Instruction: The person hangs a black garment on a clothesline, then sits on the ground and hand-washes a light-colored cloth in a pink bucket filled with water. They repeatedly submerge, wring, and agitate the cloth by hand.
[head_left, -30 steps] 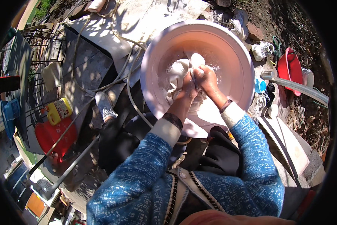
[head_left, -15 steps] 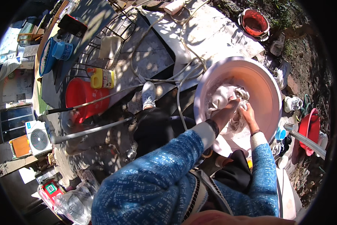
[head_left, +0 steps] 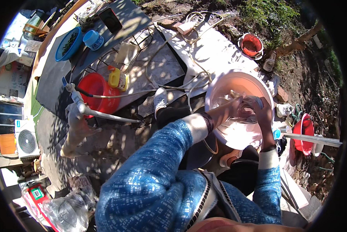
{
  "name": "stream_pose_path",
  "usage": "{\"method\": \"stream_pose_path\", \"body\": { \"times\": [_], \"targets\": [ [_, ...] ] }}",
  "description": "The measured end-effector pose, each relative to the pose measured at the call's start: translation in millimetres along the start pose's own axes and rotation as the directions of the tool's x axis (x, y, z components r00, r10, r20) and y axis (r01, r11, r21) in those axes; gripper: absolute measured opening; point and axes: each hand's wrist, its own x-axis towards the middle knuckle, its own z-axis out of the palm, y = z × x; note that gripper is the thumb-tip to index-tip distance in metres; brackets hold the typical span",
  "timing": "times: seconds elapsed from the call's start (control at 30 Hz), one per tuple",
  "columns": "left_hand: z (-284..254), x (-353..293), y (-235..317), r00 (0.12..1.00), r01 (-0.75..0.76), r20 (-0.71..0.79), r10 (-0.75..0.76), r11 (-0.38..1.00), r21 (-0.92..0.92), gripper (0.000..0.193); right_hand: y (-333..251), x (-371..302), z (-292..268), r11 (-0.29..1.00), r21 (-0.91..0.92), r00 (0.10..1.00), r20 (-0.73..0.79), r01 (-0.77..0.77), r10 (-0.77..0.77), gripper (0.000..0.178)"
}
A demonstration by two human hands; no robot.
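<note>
A large pale pink basin [head_left: 247, 82] stands in front of me, with soapy water and a wet white cloth [head_left: 253, 102] in it. My left hand [head_left: 235, 108] is over the basin with its fingers closed round the cloth. Opposite it, my right hand [head_left: 263, 113] is raised with bent fingers, also gripping the cloth. Most of the cloth between the hands is hidden by the fingers, so its kind does not show. Below the hands, bright sunlight falls on the basin's near side.
To the left stand a red bucket [head_left: 89, 86], a yellow jug [head_left: 118, 79] and a pale dog [head_left: 75, 131] beside a white pipe [head_left: 107, 116]. A hose [head_left: 147, 73] loops across the ground. On the right lie a red basin [head_left: 308, 133] and a metal pole [head_left: 314, 139].
Both hands have risen from low in the basin, lifting part of the cloth. My right hand has turned over to grip from above. The head view has shifted, and the dog shows more clearly.
</note>
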Motion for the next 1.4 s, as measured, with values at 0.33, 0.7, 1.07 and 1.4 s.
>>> {"method": "stream_pose_path", "body": {
  "times": [0.33, 0.7, 1.07, 1.4],
  "targets": [
    [-7.4, -39.3, 35.3, 0.908, -0.143, 0.248, 0.338, -0.308, 0.941, 0.066, -2.7, -19.4, -8.6, 0.94, 0.301, 0.987, -0.028, 0.162, -0.161, 0.015],
    [-29.5, 2.1, 24.0, 0.911, 0.062, 0.019, 0.412, -0.182, 0.981, 0.032, 2.2, -10.2, -39.5, 0.735, 0.659, 0.954, -0.293, 0.157, 0.06, 0.02],
    [19.0, -25.4, 20.6, 0.712, 0.278, -0.434, 0.553, 0.345, 0.896, 0.04, 78.3, 22.5, -18.8, 0.971, 0.195, 0.987, 0.108, -0.141, 0.121, 0.043],
    [0.3, -4.8, 16.5, 0.628, 0.25, -0.493, 0.603, 0.443, 0.861, 0.049, 82.1, 19.1, -10.3, 0.955, -0.295, 0.967, 0.251, 0.043, 0.034, 0.057]
  ]
}}
